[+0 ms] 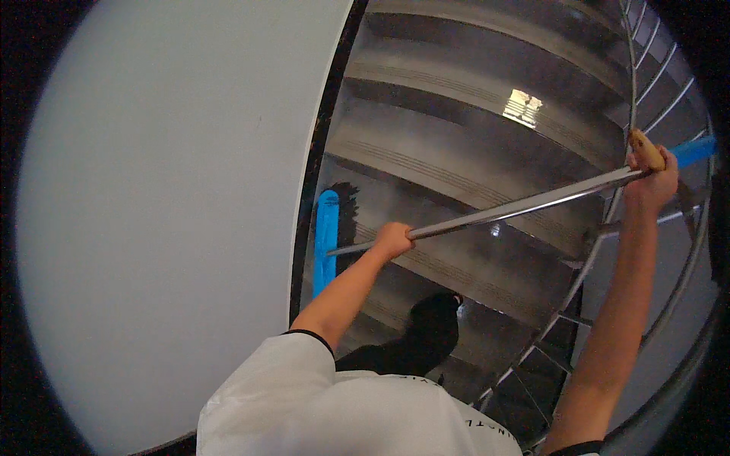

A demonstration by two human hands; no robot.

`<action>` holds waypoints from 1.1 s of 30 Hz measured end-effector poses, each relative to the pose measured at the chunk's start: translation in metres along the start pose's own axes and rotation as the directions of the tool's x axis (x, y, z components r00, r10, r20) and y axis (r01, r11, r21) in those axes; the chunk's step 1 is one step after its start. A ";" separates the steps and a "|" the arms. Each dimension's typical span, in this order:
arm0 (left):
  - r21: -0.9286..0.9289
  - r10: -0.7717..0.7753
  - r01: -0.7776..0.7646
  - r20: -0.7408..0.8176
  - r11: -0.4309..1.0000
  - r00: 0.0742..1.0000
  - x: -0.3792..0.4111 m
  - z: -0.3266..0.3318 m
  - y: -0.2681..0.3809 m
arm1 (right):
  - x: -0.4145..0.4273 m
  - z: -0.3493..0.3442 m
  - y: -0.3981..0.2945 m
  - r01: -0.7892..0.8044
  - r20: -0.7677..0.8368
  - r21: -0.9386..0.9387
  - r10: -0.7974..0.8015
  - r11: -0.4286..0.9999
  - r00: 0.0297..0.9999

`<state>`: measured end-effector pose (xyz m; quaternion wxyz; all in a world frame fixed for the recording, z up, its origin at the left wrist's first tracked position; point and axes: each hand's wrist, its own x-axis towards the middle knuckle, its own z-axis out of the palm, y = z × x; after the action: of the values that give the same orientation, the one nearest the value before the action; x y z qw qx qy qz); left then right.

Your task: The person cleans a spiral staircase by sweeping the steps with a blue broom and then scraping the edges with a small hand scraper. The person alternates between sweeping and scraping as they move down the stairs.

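Observation:
A long broom slants across the view, its metal handle running from upper right to lower left. My left hand is closed around the lower part of the handle. Near its upper end, my right hand grips the handle together with a short wooden piece; a blue part extends beyond that hand, and what it belongs to is unclear. The blue broom head lies beside the wall's dark skirting, with its dark bristles against a stair step.
Curved stone stairs with grooved edges fill the middle. A pale wall with dark skirting bounds them on the left. A metal railing runs along the right. My dark-clothed leg is on the lower steps.

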<state>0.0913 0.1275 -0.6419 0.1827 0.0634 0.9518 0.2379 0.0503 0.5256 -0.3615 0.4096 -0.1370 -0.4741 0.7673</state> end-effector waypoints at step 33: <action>0.210 0.091 -0.097 0.039 0.973 0.995 -0.055 -0.033 -0.004 | -0.129 -0.004 -0.117 0.023 -0.300 -0.029 -0.030 0.999 0.953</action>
<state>0.1297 0.0980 -0.5992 0.1774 0.1310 0.9648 0.1429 0.1922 0.4558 -0.2879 0.4854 -0.2509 -0.4176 0.7260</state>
